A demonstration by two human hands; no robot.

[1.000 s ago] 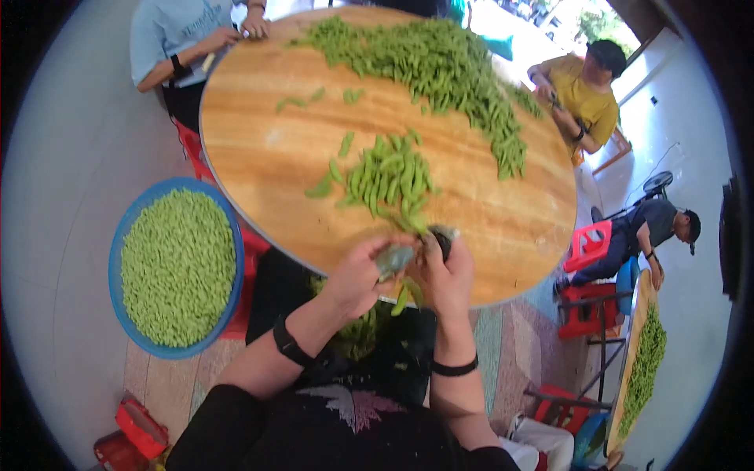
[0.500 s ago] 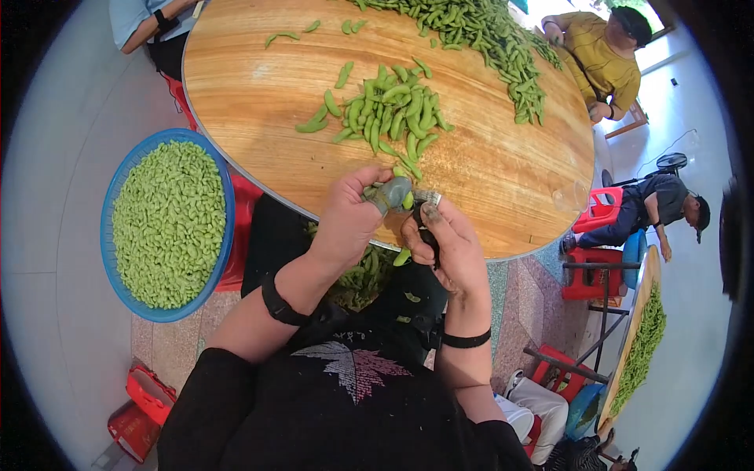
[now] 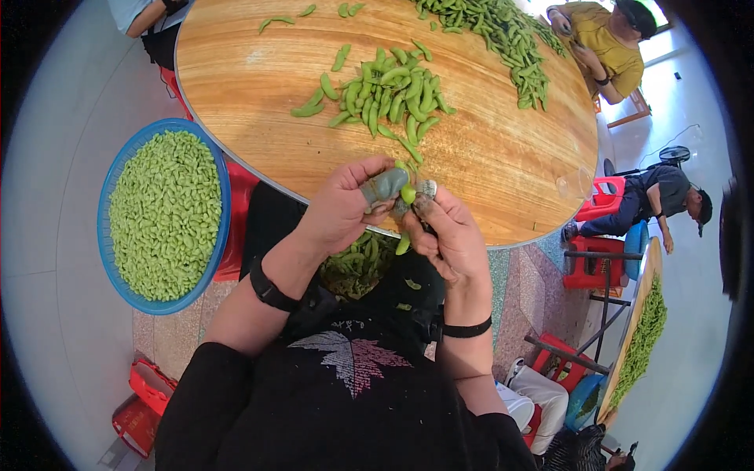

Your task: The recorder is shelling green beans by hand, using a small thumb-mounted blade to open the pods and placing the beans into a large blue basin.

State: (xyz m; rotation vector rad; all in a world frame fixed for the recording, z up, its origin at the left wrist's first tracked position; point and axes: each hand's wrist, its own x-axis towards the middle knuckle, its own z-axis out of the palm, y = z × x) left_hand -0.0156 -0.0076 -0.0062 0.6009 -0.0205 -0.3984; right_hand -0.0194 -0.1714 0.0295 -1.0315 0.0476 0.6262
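At the near edge of the round wooden table (image 3: 259, 102), my two hands meet around a green soybean pod (image 3: 408, 193). My left hand (image 3: 355, 196), with a grey-green cover on the thumb, pinches the pod from the left. From the other side my right hand (image 3: 448, 228) presses in with covered, dirt-stained fingertips, closed on the same pod. A pod end (image 3: 403, 242) sticks out below the fingers. Just beyond my hands lies a small pile of pods (image 3: 389, 93), its nearest pods almost touching my fingers. How each fingertip sits on the pod is partly hidden.
A blue basket (image 3: 104, 228) full of shelled green beans (image 3: 163, 212) stands at the left, by a red stool. A larger pod heap (image 3: 510, 47) covers the far right of the table. Spent pods (image 3: 357, 263) lie below the edge. A co-worker in yellow (image 3: 601, 39) sits across.
My hands have drawn closer together, with the right fingers now up against the pod beside the left thumb. The view has shifted slightly, and the co-worker in yellow has raised a hand.
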